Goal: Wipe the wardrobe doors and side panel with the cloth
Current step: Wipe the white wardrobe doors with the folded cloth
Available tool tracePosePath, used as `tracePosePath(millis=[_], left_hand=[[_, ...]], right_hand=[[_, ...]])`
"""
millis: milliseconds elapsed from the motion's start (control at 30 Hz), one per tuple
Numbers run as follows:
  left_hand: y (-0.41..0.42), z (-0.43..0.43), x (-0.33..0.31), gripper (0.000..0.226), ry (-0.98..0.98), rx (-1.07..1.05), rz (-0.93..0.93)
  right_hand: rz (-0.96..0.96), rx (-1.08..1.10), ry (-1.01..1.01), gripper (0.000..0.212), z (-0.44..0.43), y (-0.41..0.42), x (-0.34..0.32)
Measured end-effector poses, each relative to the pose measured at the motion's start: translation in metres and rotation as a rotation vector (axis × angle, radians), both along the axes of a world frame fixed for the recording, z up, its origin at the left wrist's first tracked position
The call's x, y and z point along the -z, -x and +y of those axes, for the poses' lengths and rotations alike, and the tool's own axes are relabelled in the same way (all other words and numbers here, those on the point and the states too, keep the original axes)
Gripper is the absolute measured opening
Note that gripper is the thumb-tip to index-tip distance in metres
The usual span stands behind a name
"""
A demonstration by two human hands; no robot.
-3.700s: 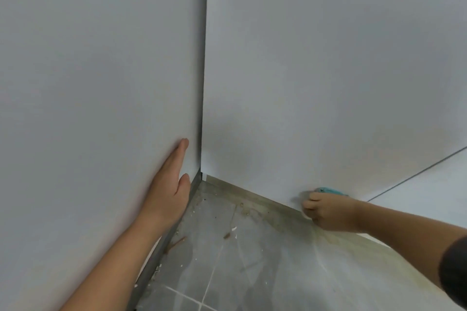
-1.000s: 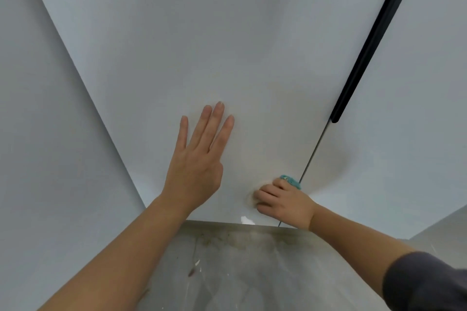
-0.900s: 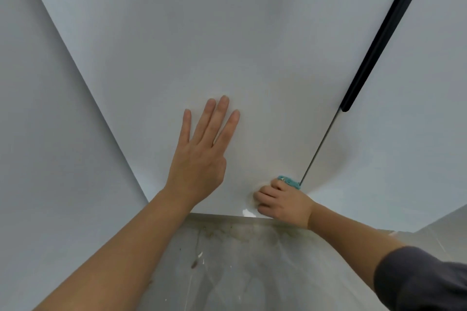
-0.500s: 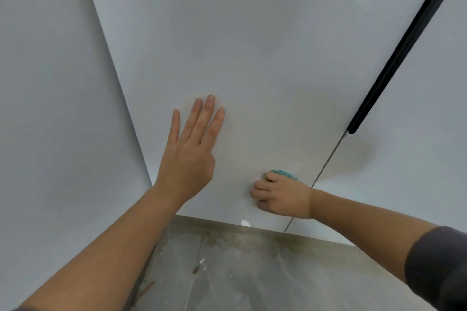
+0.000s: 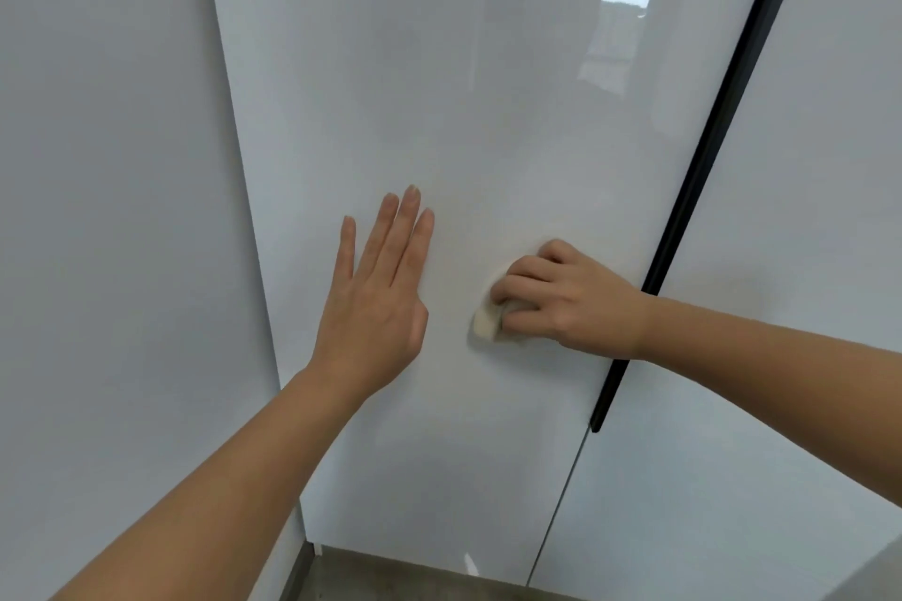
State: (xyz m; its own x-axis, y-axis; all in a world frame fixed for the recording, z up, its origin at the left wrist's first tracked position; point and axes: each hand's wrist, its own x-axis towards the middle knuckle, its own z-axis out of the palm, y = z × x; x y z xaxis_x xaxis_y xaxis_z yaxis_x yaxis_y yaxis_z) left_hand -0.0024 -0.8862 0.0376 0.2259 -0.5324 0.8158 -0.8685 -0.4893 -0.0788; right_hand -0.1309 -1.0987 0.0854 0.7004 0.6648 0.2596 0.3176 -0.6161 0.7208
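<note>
Door: glossy white, the landmark here; a window glints in its sheen near the top.
Left hand: spread wide and flat on the door, holding nothing.
Right hand: curled tight over the cloth, just left of the black handle.
Cloth: bunched under the right hand's fingers, pressed to the door; only a pale corner shows.
Handling: I'd guess it's soft, light and limp; best wadded in the palm and pushed flat. The door looks slick.
Writing: none visible anywhere.
</note>
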Motion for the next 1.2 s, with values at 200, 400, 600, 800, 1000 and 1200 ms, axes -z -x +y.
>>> tracePosePath(millis=[200,400,600,800,1000,1200], left_hand=[[-0.002,-0.017,-0.140,0.077,0.038,0.031,-0.054],[0.003,-0.027,-0.292,0.075,0.063,0.048,-0.088],[0.014,-0.024,-0.451,0.074,0.086,0.022,-0.105],[0.023,-0.029,-0.601,0.066,0.099,0.012,-0.212],[0.016,-0.037,-0.703,0.065,0.125,0.001,-0.295],[-0.003,-0.052,-0.785,0.062,0.222,0.023,-0.387]], right_hand=[[-0.061,-0.005,-0.007,0.032,-0.007,0.005,-0.149],[-0.097,0.003,-0.004,0.037,-0.009,0.007,-0.309],[-0.135,0.007,-0.024,0.037,-0.013,0.012,-0.485],[-0.207,-0.008,-0.033,0.035,-0.015,0.012,-0.627],[-0.311,0.004,-0.057,0.038,-0.009,0.007,-0.737],[-0.454,0.057,-0.132,0.042,-0.007,0.009,-0.832]])
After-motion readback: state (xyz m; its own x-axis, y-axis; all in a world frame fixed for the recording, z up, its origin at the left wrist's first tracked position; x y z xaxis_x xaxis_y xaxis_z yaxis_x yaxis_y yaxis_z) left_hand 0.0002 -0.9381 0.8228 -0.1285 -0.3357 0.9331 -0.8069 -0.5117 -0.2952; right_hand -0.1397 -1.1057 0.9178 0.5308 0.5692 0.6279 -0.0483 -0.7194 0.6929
